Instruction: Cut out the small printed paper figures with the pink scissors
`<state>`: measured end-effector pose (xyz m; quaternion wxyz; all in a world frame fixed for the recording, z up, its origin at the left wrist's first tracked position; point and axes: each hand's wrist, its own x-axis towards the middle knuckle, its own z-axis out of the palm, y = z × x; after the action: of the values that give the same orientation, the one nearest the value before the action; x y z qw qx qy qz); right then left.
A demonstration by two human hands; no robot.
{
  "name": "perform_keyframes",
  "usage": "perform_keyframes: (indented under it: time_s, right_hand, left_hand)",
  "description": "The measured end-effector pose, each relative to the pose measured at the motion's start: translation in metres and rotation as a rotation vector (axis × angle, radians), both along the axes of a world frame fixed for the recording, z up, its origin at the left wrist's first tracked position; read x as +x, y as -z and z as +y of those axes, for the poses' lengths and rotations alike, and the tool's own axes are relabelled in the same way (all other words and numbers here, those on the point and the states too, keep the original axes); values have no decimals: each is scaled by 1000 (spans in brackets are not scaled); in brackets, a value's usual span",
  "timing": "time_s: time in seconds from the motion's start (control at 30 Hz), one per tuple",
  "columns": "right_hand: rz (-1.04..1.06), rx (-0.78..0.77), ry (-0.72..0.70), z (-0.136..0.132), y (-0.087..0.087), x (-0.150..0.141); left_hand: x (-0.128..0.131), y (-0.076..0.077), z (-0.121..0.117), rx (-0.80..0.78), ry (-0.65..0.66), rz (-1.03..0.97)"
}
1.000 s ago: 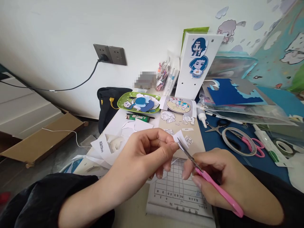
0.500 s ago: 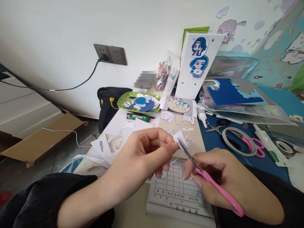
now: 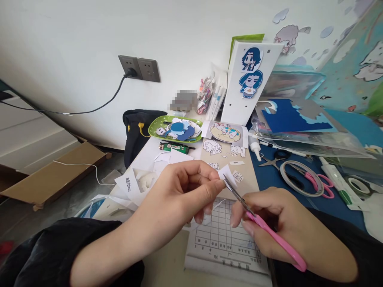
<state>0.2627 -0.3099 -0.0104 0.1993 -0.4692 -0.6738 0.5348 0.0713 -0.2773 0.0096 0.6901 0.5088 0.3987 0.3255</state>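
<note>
While a flattened piece of cardboard [image 3: 50,175] lies on the floor well to the left of the printed form [image 3: 224,259], loose white paper scraps [image 3: 128,185], one bearing print, are heaped nearer to the form on that same side. Beyond the form and to its left, a green tray [image 3: 154,129] holds blue and white cut-outs.

Over the form's far left part, the left hand [image 3: 182,195] pinches a paper slip [image 3: 229,172] between thumb and forefinger, its other fingers curled. The slip, seen over the form's far edge, is small, plain white on its visible part and angular; fingers hide the rest. Line-drawn cut-outs [image 3: 212,146] lie beyond the form on a tan board [image 3: 248,171].

Above the form's right part, the pink-handled scissors [image 3: 278,239] slant up and leftward, their slim silver blades nearly together, tips at the slip. Whether they have bitten into it cannot be told. The right hand [image 3: 275,219] is curled round their handles. Farther right of the form lie black-handled scissors [image 3: 271,162], a tape ring [image 3: 320,188] and a white-and-green tube [image 3: 338,183].
</note>
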Motion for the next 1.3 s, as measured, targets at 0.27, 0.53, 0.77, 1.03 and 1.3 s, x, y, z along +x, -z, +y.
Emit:
perform_keyframes:
  time_s: [0.27,0.53,0.77,1.03,1.3]
  right_hand:
    - [-1,4,-18,1,5,1]
    - [33,-15,3,0,4,-1]
    - [-12,0,-21,2,5,-1]
    - [-8,22,-20,1,6,0]
    - [17,1,-19,1,6,-1]
  left_hand:
    - [0,0,1,20,-4,9]
    - [-1,1,1,16,1,3]
    - [0,0,1,27,-2,21]
    - [-2,0,2,25,10,7]
    - [-2,-1,1,18,16,-2]
